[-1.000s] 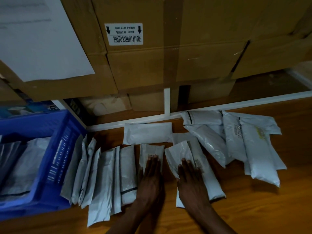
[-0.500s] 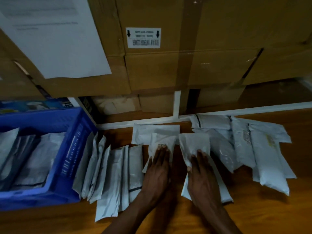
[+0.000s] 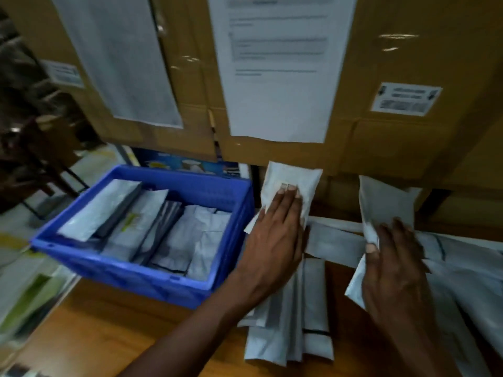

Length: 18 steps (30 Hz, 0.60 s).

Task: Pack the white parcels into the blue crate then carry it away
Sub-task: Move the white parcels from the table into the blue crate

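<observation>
- Just right of the crate (image 3: 141, 270), the left hand (image 3: 275, 240) holds the left parcel (image 3: 292, 176) raised, fingers clamped on it.
- The right hand (image 3: 394, 270) grips the right parcel (image 3: 383, 202), fingers and thumb pinching it.
- Packed parcels (image 3: 174, 235) fill the crate; a row (image 3: 313, 308) lies on the bench (image 3: 109, 336).

Single head-worn wide-angle view, close range, facing forward and down: wooden tabletop (image 3: 109, 336) below, blue crate (image 3: 152, 278) left, cartons (image 3: 394, 148) directly ahead.
</observation>
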{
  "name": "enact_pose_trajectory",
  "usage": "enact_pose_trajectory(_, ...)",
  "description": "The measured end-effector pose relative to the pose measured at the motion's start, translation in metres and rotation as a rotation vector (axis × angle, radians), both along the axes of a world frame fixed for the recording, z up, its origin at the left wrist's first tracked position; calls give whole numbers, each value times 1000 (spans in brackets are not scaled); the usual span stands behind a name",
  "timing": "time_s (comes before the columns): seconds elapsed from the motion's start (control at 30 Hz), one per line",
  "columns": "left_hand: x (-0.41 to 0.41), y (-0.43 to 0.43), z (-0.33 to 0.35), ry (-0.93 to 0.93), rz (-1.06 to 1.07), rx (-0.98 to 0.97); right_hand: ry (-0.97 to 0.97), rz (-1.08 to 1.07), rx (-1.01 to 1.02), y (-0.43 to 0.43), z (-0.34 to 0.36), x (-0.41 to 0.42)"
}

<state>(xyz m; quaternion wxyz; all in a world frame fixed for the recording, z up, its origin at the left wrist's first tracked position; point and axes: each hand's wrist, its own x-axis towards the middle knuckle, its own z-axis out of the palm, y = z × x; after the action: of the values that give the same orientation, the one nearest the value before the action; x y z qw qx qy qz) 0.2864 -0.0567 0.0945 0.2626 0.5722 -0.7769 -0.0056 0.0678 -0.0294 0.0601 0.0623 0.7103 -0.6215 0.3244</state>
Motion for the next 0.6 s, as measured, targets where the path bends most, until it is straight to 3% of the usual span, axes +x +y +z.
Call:
enact_pose_trajectory(0.13,93,-10,29,28,108,-31,-135,82,53,-14,38,95)
enact_pose_trajectory(0.33,218,-25,50,14,227,-97,-82,178,40,-31,57,237)
enact_pose_trajectory(0.5,275,-35,42,32,168,-64,117,269,220,-44,24,313)
enact_pose_trajectory(0.6,293,-41,15,12,99,8,55,180,307,-46,-1,340)
